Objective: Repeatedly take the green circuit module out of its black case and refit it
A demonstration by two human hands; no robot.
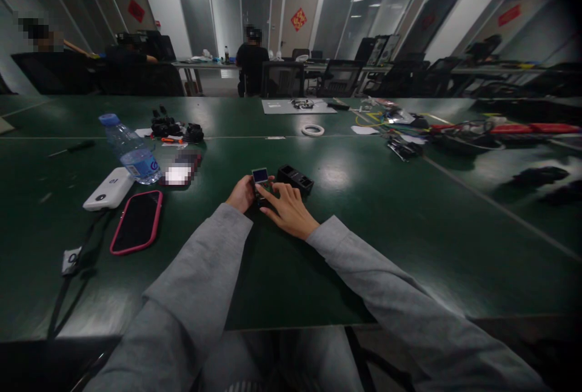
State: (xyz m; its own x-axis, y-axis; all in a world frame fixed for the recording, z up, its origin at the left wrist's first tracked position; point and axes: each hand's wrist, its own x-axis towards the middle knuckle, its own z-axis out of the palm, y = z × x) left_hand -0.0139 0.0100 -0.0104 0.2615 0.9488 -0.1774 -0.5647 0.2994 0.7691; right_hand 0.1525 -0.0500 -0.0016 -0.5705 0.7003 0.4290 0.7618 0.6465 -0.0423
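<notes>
My left hand (242, 195) is closed around a small electronic device with a little screen (260, 176), held just above the green table (291, 295). Part of the device's body is hidden by my fingers. From the other side my right hand (293, 210) reaches in with fingers spread, the index fingertip at the device just below its screen. Whether that fingertip presses it, I cannot tell. Right behind my right hand lies a black boxy case (295, 179) with openings in its top.
To the left are a water bottle (131, 152), a white power bank (109, 189) with a cable, a pink-cased phone (137, 222) and a screwdriver (75, 148). A white tape roll (313, 130) lies ahead. Cables and parts (404, 122) clutter the right. People sit beyond.
</notes>
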